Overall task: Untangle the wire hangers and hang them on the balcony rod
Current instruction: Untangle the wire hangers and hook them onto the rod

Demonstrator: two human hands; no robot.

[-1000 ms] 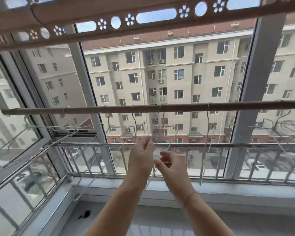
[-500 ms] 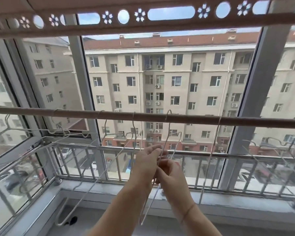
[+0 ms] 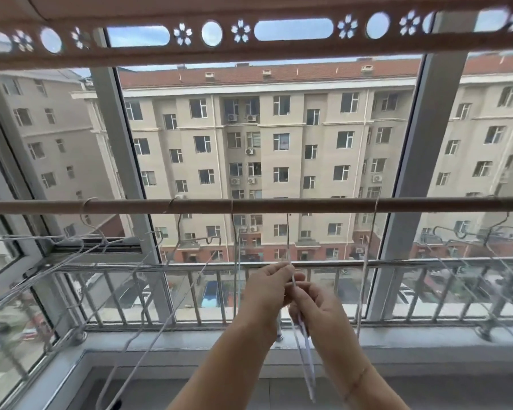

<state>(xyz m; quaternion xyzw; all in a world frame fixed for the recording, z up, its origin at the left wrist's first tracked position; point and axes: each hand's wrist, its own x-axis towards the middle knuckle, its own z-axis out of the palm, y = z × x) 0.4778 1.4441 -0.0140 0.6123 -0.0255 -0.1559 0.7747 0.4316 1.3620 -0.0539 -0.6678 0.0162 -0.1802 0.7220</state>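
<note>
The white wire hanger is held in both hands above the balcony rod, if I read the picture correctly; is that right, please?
Not quite: the left hand and the right hand do both hold the white wire hanger, but below the balcony rod, not above it. The head view shows them in front of the railing, under the rod.

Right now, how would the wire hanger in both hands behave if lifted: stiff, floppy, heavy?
Probably light: left hand and right hand hold the wire hanger with just their fingers. Likely springy, not floppy: its thin wire runs straight below them. May snag on neighbouring hangers along the rod.
</note>
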